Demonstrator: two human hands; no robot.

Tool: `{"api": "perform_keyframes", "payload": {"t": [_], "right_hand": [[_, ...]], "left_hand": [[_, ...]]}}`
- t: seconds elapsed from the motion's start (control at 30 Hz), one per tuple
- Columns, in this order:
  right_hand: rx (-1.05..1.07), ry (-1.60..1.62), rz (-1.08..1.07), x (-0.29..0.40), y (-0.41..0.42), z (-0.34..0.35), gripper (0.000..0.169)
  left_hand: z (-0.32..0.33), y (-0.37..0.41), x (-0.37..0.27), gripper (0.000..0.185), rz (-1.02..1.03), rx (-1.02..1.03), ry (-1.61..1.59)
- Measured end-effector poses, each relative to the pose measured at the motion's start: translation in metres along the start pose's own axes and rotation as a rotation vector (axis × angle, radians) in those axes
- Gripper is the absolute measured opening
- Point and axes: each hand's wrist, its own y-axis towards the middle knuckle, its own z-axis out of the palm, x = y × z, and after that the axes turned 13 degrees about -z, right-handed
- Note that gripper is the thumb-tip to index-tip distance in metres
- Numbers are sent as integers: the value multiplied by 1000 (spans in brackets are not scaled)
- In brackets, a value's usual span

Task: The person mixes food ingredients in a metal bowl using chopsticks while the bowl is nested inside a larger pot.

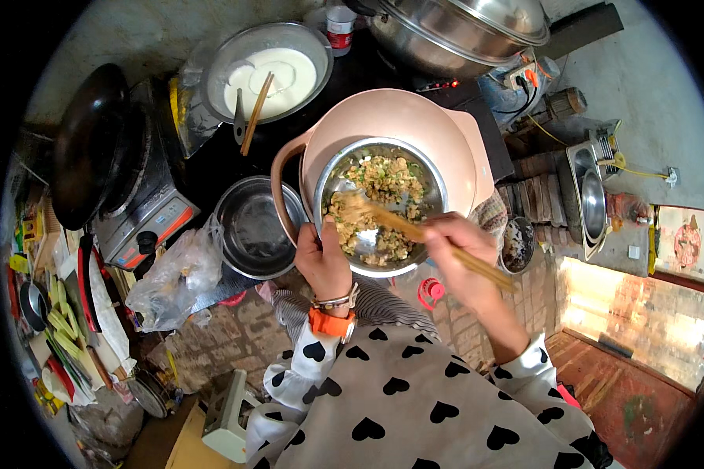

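My left hand (325, 264) grips the near left rim of a stainless steel bowl (380, 142), its thumb over the edge. Inside lies a chopped mixture (387, 176) with green bits. My right hand (460, 252) is closed around wooden chopsticks (399, 225), whose blurred tips are in the mixture at the bowl's left side. The bowl sits over the near part of a large pink pan (399, 108) with a loop handle at the left. Behind and left, a metal basin (211, 76) holds white batter (281, 70), a dark-handled utensil (239, 120) and another pair of chopsticks (258, 111).
An empty metal bowl (261, 228) and a plastic bag (173, 281) are left of the pan. Farther left are a kitchen scale (152, 231), a black wok (88, 146) and cut green vegetables (63, 316). A lidded steel pot (445, 44) stands behind, and a sink (586, 193) is at the right.
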Motion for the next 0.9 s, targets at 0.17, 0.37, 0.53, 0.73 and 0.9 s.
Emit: {"api": "perform_keyframes", "payload": {"t": [0.17, 0.37, 0.53, 0.73, 0.9], "right_hand": [[101, -30, -91, -1, 1, 1, 12], [141, -78, -16, 10, 1, 0, 13], [124, 57, 5, 9, 8, 0, 17], [149, -39, -19, 21, 28, 4, 20], [160, -128, -30, 14, 21, 10, 22]], "left_hand": [[0, 5, 2, 35, -1, 6, -54], [0, 1, 14, 35, -26, 16, -80], [-5, 0, 7, 32, -26, 17, -10], [0, -1, -1, 30, -10, 16, -64], [-2, -2, 6, 28, -15, -14, -2]]}}
